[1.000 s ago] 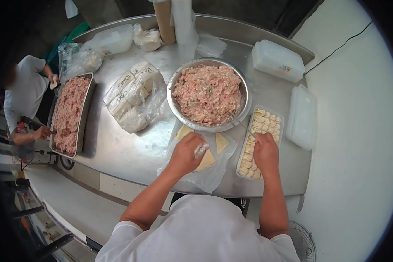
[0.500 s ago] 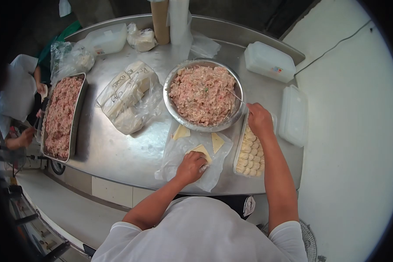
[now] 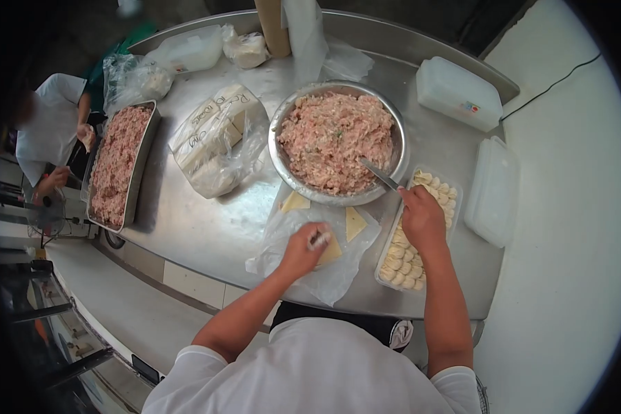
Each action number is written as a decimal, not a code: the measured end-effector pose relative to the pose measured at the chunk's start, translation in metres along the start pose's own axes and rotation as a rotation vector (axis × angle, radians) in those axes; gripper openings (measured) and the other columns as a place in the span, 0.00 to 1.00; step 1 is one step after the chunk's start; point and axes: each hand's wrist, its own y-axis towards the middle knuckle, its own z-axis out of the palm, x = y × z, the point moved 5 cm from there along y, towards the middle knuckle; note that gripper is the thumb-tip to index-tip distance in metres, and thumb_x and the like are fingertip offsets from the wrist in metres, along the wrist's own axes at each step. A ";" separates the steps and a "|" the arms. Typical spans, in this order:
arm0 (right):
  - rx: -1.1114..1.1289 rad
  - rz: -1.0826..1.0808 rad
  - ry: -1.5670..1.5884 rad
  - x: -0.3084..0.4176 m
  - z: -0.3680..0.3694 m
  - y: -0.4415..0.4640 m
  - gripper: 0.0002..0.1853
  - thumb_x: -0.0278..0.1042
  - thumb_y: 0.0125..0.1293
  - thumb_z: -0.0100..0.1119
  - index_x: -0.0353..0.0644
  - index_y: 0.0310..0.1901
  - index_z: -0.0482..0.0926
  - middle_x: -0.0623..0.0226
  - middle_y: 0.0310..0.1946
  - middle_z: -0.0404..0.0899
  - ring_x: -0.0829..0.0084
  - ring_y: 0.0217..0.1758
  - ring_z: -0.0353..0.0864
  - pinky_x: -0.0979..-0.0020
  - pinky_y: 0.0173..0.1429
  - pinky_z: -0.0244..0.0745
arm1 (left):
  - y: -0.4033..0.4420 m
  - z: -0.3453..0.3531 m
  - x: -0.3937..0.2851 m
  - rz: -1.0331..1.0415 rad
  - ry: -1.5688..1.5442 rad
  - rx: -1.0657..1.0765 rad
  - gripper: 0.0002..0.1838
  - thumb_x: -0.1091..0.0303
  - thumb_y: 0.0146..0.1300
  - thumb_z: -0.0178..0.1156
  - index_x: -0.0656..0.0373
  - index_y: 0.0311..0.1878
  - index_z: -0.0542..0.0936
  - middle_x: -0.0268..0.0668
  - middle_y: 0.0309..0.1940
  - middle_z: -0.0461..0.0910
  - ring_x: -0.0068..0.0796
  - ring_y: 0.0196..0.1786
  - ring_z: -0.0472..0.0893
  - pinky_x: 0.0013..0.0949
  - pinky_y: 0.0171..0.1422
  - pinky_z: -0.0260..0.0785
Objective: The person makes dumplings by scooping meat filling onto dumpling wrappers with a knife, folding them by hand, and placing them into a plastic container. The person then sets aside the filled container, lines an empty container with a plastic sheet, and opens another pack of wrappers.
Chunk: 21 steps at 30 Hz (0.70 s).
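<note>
Left hand (image 3: 305, 250) has moved up, fingers curled round a whitish piece (image 3: 319, 240) near centre; rightward, I see the right hand (image 3: 424, 217) gripping the knife (image 3: 381, 174) rearward, presumably so it reaches the meat (image 3: 334, 138).

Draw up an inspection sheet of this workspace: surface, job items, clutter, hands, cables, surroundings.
Surface: metal table, shiny, raised edge at the back.
Job items: bowl heaped with minced meat; dough pieces on a plastic sheet; boxed dumplings at right.
Clutter: bagged packet left of the bowl; plastic containers at right.
Left hand: fingers closed around a pale piece, details hidden.
Right hand: holds a knife, blade tip at the meat.
Cables: one thin dark cable along the wall.
Surroundings: another person beside a deep meat tray at left.
</note>
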 end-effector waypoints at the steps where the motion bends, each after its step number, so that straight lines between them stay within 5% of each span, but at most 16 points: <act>1: -0.003 -0.003 -0.001 0.005 -0.001 -0.004 0.15 0.23 0.63 0.56 0.43 0.49 0.86 0.60 0.35 0.77 0.57 0.40 0.82 0.57 0.45 0.79 | 0.006 0.000 0.005 -0.210 -0.249 -0.088 0.09 0.68 0.73 0.61 0.58 0.52 0.79 0.38 0.50 0.83 0.33 0.47 0.82 0.36 0.53 0.76; 2: 0.028 0.024 -0.002 0.008 -0.001 -0.007 0.15 0.24 0.64 0.56 0.43 0.49 0.86 0.59 0.35 0.77 0.57 0.40 0.82 0.56 0.44 0.78 | 0.015 0.002 -0.004 -0.200 -0.250 -0.094 0.09 0.68 0.73 0.61 0.58 0.52 0.79 0.38 0.50 0.83 0.33 0.47 0.82 0.36 0.53 0.76; 4: 0.043 0.050 -0.011 0.011 -0.007 -0.013 0.14 0.24 0.64 0.55 0.43 0.49 0.86 0.59 0.35 0.77 0.57 0.40 0.82 0.56 0.44 0.78 | 0.024 0.012 -0.012 -0.532 -1.005 -0.234 0.09 0.67 0.77 0.56 0.56 0.55 0.75 0.35 0.47 0.82 0.27 0.46 0.81 0.33 0.50 0.76; 7: 0.147 0.102 -0.063 0.010 -0.013 -0.017 0.14 0.24 0.65 0.54 0.44 0.49 0.86 0.58 0.35 0.77 0.55 0.40 0.82 0.55 0.44 0.78 | 0.037 0.027 -0.017 -0.514 -1.210 -0.267 0.07 0.67 0.77 0.56 0.54 0.54 0.73 0.33 0.44 0.81 0.28 0.45 0.81 0.33 0.48 0.76; 21: 0.367 -0.010 -0.227 0.036 -0.065 0.012 0.14 0.22 0.61 0.56 0.46 0.45 0.88 0.54 0.37 0.80 0.50 0.43 0.83 0.52 0.48 0.78 | 0.041 -0.021 0.025 -0.365 -1.040 -0.523 0.04 0.65 0.76 0.58 0.53 0.45 0.77 0.28 0.33 0.78 0.18 0.30 0.75 0.29 0.38 0.71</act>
